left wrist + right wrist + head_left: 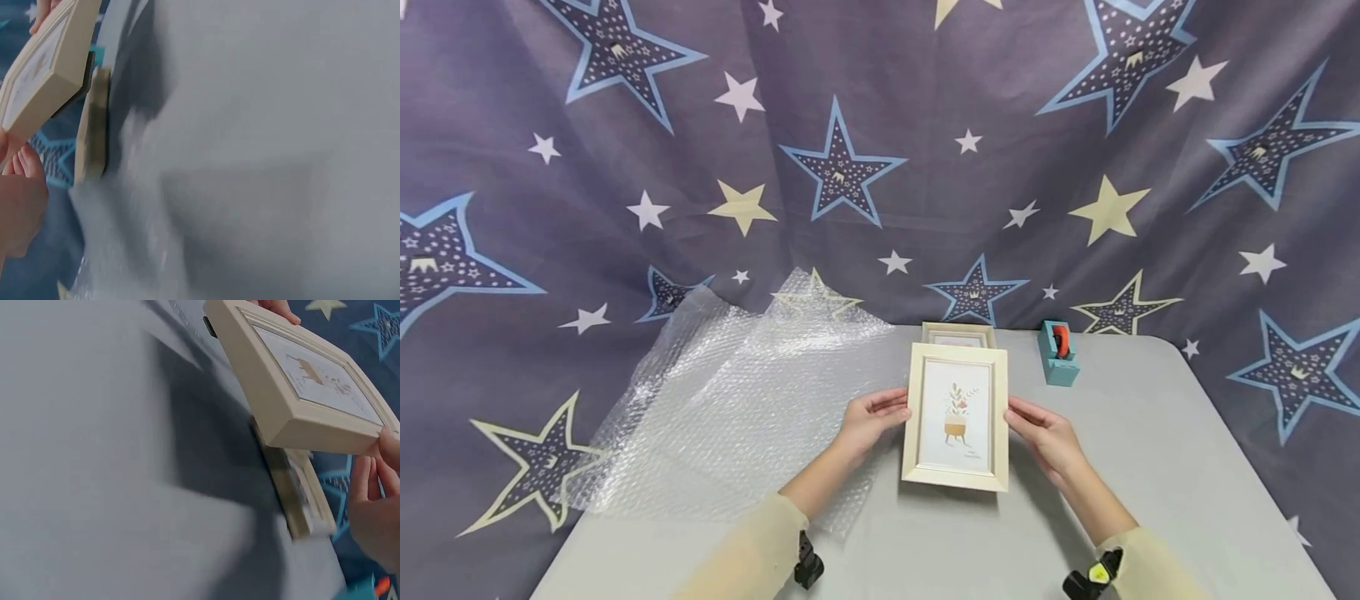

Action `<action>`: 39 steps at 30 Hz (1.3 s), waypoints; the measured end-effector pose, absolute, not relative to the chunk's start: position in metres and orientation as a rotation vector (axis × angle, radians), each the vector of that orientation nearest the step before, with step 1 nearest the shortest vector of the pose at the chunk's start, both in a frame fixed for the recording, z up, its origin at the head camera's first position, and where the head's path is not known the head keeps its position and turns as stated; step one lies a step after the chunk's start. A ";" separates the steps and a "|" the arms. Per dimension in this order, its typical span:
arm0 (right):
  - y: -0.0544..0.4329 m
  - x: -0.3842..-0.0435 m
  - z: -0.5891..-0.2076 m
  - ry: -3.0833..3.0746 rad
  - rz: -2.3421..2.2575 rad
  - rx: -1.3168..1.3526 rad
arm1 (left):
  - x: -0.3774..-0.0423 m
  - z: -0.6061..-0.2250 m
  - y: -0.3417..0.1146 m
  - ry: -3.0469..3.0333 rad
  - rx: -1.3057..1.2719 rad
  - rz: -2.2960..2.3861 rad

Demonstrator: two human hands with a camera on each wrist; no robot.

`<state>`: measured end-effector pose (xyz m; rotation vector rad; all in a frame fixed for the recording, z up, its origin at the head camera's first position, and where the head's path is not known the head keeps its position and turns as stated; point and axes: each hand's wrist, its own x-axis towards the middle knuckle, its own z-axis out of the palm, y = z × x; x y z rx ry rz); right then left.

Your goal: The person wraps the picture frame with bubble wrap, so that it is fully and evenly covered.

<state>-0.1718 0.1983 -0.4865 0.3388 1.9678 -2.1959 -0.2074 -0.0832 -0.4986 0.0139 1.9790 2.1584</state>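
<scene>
A cream picture frame (955, 417) with a potted-plant print is held up above the table, its face toward the head camera. My left hand (872, 419) pinches its left edge, thumb in front and fingers behind. At the opposite edge my right hand (1047, 433) grips in the same way. Both wrist views show the raised picture frame (62, 69) tilted and apart from the tabletop, its shadow below. Behind it, a second picture frame (958, 330) lies on the table, mostly covered from the head camera; its side shows in the right wrist view (290, 494).
A large sheet of bubble wrap (737, 408) spreads over the left of the table (1157, 467) and up against the star-patterned curtain (865, 50). A teal tape dispenser (1060, 367) with an orange-red roll stands at the back right.
</scene>
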 end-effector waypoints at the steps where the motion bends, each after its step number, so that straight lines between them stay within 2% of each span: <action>1: 0.192 -0.176 -0.484 1.959 -2.196 0.336 | -0.209 -0.496 -0.090 1.983 0.006 2.168; 10: 0.134 -0.203 -0.470 1.872 -2.241 0.289 | -0.216 -0.472 -0.146 2.034 -0.081 2.204; 21: 0.056 -0.230 -0.474 1.783 -2.349 0.314 | -0.221 -0.459 -0.216 2.091 -0.177 2.185; 29: 0.007 -0.243 -0.475 1.807 -2.321 0.295 | -0.220 -0.473 -0.259 2.044 -0.309 2.261; 39: -0.020 -0.252 -0.495 2.045 -2.107 0.248 | -0.219 -0.493 -0.274 2.147 -0.531 2.233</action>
